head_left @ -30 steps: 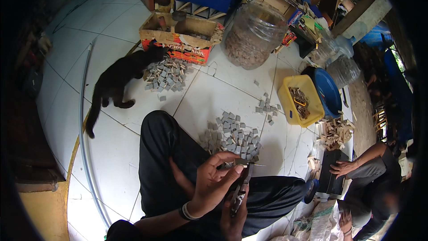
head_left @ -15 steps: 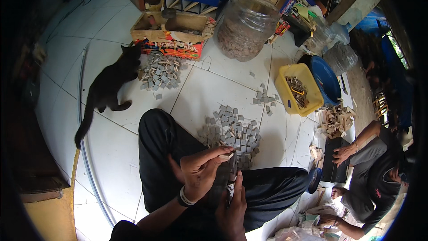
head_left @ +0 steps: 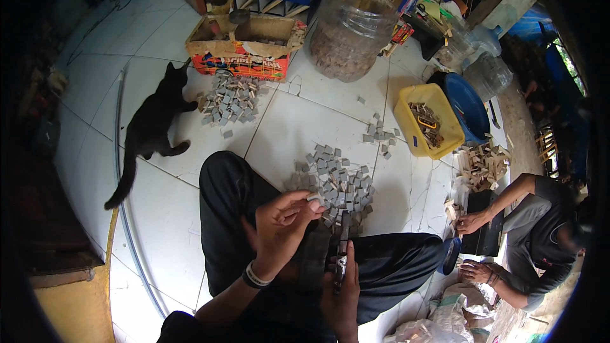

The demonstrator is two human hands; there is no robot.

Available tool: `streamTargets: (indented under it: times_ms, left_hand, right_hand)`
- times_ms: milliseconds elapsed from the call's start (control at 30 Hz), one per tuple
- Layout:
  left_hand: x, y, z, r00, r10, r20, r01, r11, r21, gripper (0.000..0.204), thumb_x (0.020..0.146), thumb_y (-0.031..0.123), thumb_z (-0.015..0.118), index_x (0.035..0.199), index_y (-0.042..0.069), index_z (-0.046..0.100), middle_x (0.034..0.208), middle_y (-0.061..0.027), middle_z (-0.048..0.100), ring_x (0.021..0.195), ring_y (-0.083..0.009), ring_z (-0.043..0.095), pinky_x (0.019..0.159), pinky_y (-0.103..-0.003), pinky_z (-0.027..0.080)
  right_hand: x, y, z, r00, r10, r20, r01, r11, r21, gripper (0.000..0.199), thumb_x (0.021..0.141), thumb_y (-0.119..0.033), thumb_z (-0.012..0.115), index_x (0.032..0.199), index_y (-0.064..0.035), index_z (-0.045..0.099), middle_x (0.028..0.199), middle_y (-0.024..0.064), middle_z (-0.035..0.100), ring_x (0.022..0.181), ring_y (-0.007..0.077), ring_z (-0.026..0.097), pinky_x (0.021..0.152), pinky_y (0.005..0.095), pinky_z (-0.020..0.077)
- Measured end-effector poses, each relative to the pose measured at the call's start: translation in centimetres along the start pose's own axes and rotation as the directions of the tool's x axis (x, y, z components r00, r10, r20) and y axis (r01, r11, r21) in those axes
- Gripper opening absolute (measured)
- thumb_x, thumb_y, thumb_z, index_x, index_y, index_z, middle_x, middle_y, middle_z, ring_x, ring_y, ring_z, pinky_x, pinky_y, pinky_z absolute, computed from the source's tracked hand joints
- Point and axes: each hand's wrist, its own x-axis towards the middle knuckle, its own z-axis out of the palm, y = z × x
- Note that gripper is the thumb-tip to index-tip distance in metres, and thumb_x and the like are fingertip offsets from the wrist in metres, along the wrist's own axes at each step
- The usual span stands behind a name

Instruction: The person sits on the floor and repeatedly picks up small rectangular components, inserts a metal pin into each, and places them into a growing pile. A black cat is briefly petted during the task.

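Note:
Between the thumb and fingertips of my left hand (head_left: 281, 232) is a small wooden block with a grey face (head_left: 315, 200). My right hand (head_left: 341, 302) is closed round a knife-like tool (head_left: 342, 262), its patterned handle in my fingers and its dark narrow end pointing away from me. The block and the tool are apart. Just beyond my hands, a heap of small grey-faced wooden blocks (head_left: 343, 181) lies on the white tiles in front of my crossed legs.
A black cat (head_left: 155, 117) stands beside another heap of blocks (head_left: 229, 98) near a red carton (head_left: 241, 63). Right of these are a big clear plastic tub (head_left: 351, 35), a yellow basin (head_left: 406, 121) and a blue basin (head_left: 467, 105). A co-worker (head_left: 546, 235) sits at the right.
My left hand has drawn left, off the tool, with the small block. The cat has lifted its head from the heap. The co-worker's hands have moved.

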Motion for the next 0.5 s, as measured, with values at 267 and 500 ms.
streamTargets:
  times_ms: [267,500]
  left_hand:
    - [0.2,1.7,-0.3,0.985,-0.154,0.072,0.155,0.988,-0.008,0.026,0.101,0.013,0.073,0.115,-0.009,0.069,0.099,-0.0171,0.077,0.089,-0.022,0.078,0.081,-0.033,0.065]
    - [0.1,2.6,-0.4,0.972,-0.211,0.105,0.211,0.977,0.01,0.026,0.1,0.012,0.075,0.112,-0.01,0.069,0.095,-0.0154,0.078,0.085,-0.0186,0.077,0.079,-0.03,0.064]
  right_hand:
    - [-0.7,0.9,-0.9,0.998,-0.012,0.064,0.009,0.999,0.046,0.072,0.096,0.004,0.058,0.163,0.0,0.031,0.127,0.023,0.058,0.11,0.0359,0.061,0.097,0.0427,0.0497]
    - [-0.2,0.5,-1.6,0.994,-0.033,0.1,0.024,0.996,0.081,0.072,0.096,0.006,0.057,0.162,0.0047,0.029,0.128,0.0174,0.06,0.113,0.0232,0.062,0.099,0.0345,0.0496]
